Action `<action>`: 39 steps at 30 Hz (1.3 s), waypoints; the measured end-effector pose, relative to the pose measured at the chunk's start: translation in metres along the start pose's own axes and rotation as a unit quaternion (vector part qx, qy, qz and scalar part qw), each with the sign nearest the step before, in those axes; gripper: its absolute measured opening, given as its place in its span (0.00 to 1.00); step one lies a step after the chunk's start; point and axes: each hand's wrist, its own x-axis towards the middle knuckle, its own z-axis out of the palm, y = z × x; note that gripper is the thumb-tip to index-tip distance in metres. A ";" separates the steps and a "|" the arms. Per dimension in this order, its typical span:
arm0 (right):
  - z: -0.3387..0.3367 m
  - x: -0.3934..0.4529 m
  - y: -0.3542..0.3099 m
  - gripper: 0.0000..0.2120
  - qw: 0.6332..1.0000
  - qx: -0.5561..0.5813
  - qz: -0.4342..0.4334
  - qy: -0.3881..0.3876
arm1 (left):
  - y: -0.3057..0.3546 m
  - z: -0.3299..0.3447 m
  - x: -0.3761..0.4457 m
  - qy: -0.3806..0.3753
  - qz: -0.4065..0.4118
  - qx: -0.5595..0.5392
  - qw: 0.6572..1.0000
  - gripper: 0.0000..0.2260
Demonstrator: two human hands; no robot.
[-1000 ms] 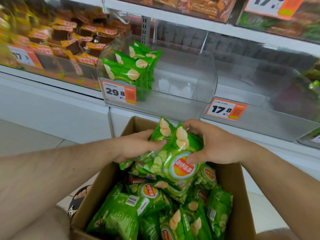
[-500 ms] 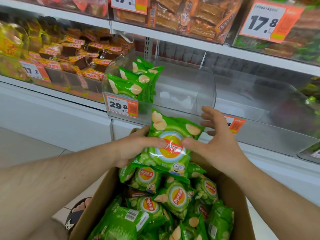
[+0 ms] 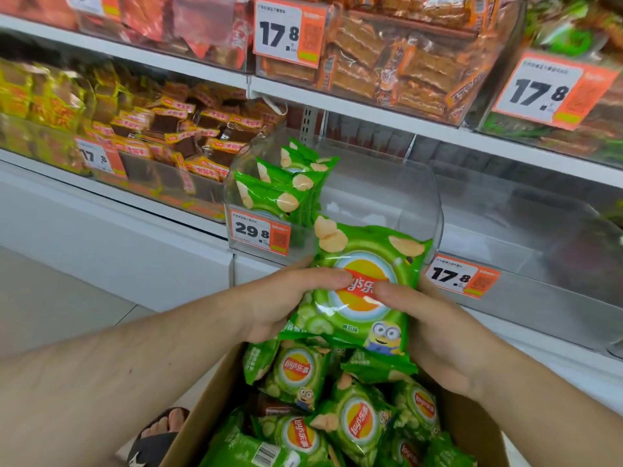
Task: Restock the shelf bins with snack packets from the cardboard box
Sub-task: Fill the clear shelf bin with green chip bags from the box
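Both hands, left hand [image 3: 279, 301] and right hand [image 3: 435, 332], grip a packet bundle [image 3: 360, 291] mid-frame; clear bin [image 3: 387, 197] mostly unfilled, cardboard box [image 3: 209, 402] nearly full.

Shop aisle, landmark: white upper shelf board [image 3: 371, 111].
- Above the board: clear bins of orange-wrapped snacks [image 3: 387, 62]; white-and-orange price tags reading 17.8 [image 3: 286, 35].
- Below it, left: brown and yellow wrapped sweets [image 3: 161, 136] behind a clear front.
- Further below: white base panel [image 3: 111, 244].
- Lowest, left: pale tiled floor [image 3: 60, 308].
- Light: even, bright.
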 end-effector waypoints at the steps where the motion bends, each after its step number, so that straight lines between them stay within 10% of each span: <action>1: 0.001 0.003 -0.004 0.32 1.000 -0.010 -0.002 0.001 | 0.003 -0.001 0.000 -0.006 -0.001 0.003 1.000 0.35; 8: 0.003 0.032 -0.050 0.28 0.988 -0.082 -0.085 0.096 | 0.026 -0.012 0.027 0.222 0.097 0.098 0.965 0.14; 11: -0.003 0.043 -0.075 0.28 0.972 -0.121 -0.138 0.144 | 0.026 -0.034 0.019 0.288 0.251 0.249 0.890 0.01; 18: -0.026 0.111 -0.069 0.32 0.936 -0.198 -0.127 0.262 | 0.003 -0.073 0.033 0.345 0.280 0.568 0.693 0.21; 27: -0.059 0.232 -0.052 0.67 0.888 -0.261 -0.054 0.374 | 0.000 -0.064 0.057 0.316 0.249 0.637 0.658 0.25; 39: -0.085 0.273 -0.034 0.74 0.902 -0.161 -0.064 0.396 | -0.016 -0.072 0.075 0.317 0.301 0.598 0.671 0.20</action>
